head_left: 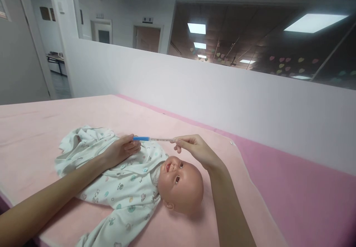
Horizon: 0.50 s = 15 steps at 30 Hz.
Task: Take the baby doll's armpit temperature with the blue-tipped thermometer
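A baby doll (182, 184) in a white patterned romper (125, 187) lies on its back on a pink mat (36, 136). Above its chest I hold a thin thermometer (152, 139) with a blue end level between both hands. My left hand (122, 151) pinches the blue end and rests on the doll's chest. My right hand (194, 149) pinches the other tip, just above the doll's face.
A darker pink surface (292, 187) extends to the right of the mat. A low white partition wall (222, 95) runs behind it, with dark glass above. A doorway opens at the far left.
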{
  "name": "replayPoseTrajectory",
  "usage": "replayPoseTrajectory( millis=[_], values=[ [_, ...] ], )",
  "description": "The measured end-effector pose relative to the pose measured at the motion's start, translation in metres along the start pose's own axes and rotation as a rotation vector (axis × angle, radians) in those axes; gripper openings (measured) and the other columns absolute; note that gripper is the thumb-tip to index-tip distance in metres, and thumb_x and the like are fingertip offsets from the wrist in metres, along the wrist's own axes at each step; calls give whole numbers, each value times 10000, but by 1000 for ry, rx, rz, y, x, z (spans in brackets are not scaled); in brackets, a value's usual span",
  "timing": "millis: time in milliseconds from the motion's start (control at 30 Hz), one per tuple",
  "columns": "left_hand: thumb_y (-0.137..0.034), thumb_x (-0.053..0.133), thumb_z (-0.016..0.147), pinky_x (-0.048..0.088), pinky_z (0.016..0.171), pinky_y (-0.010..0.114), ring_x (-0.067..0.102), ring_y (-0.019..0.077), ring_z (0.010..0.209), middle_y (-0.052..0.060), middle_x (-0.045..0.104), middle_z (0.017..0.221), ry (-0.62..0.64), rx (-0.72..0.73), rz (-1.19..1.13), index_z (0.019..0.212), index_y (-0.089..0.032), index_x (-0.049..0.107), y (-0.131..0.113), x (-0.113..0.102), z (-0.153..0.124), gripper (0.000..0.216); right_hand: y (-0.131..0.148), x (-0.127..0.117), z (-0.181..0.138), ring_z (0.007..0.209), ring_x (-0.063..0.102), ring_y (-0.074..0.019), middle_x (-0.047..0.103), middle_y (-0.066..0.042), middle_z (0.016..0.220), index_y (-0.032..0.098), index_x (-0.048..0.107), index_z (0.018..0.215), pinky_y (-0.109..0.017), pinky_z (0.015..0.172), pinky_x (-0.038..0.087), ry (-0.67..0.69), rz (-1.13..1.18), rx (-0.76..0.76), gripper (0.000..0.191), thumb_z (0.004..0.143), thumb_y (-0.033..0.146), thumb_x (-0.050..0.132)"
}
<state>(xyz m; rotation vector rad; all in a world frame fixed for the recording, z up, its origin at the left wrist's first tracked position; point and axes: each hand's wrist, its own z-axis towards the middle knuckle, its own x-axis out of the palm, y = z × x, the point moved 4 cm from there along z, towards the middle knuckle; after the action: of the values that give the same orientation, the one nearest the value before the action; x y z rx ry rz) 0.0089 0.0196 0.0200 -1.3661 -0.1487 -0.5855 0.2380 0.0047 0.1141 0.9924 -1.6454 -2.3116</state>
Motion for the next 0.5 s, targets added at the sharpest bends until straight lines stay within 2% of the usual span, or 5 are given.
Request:
replayPoseTrajectory(
  millis=[200, 400, 500],
  values=[
    [-397, 609, 746, 311, 472, 216, 240, 73, 459, -57, 176, 479, 53, 18, -21, 555, -147, 554, 2, 1, 1, 319, -1, 0, 2, 848, 543, -166, 579, -11, 667, 166, 556, 552, -293, 833, 364, -2, 9, 6, 366, 787, 442, 505],
    [-395, 628, 733, 308, 489, 237, 245, 87, 471, -48, 223, 467, 71, 34, -28, 488, -156, 476, 1, 3, -1, 374, -4, 1, 1, 863, 568, -161, 612, -10, 681, 161, 617, 612, -300, 876, 368, 43, 31, 0, 315, 789, 402, 518],
    [-385, 631, 728, 306, 489, 244, 239, 91, 470, -48, 221, 459, 78, 28, -27, 503, -159, 491, 2, 3, -1, 348, -5, 0, 0, 886, 579, -163, 633, -13, 703, 165, 644, 658, -310, 907, 368, 39, 27, 2, 295, 791, 396, 519]
  ],
)
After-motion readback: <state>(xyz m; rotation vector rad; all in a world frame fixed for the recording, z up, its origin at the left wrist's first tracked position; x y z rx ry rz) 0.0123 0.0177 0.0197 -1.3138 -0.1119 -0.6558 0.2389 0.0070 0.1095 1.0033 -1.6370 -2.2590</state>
